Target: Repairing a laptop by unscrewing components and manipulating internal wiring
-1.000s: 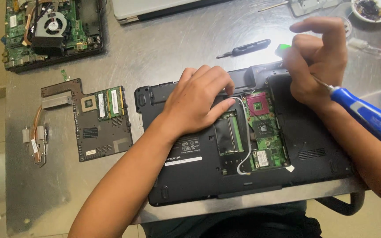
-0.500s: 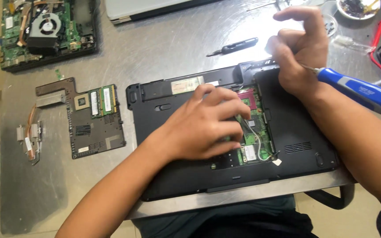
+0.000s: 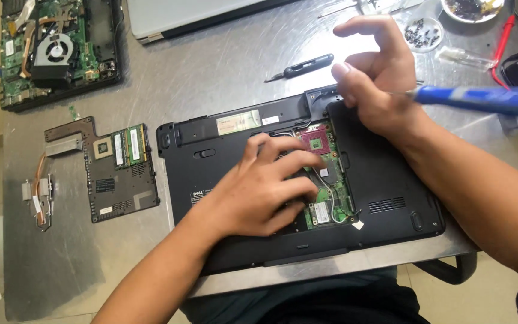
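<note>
Two boards already sit out on the metal table (image 3: 223, 72): far left an opened chassis with a fan (image 3: 55, 51), then a removed cover panel (image 3: 118, 171) with a copper heat pipe (image 3: 38, 192) beside it. Centre now, my left hand (image 3: 262, 192) presses flat, fingers spread, gripping nothing, inside the open bay of the black laptop base (image 3: 385, 192), which lies upside down before me. Its green circuit board (image 3: 331, 174) is exposed, still seated, wires attached. Right, my right hand (image 3: 379, 75) pinches the blue screwdriver (image 3: 481, 99) at the hinge corner, index raised. Loose screws wait in a small dish (image 3: 422, 31).
</note>
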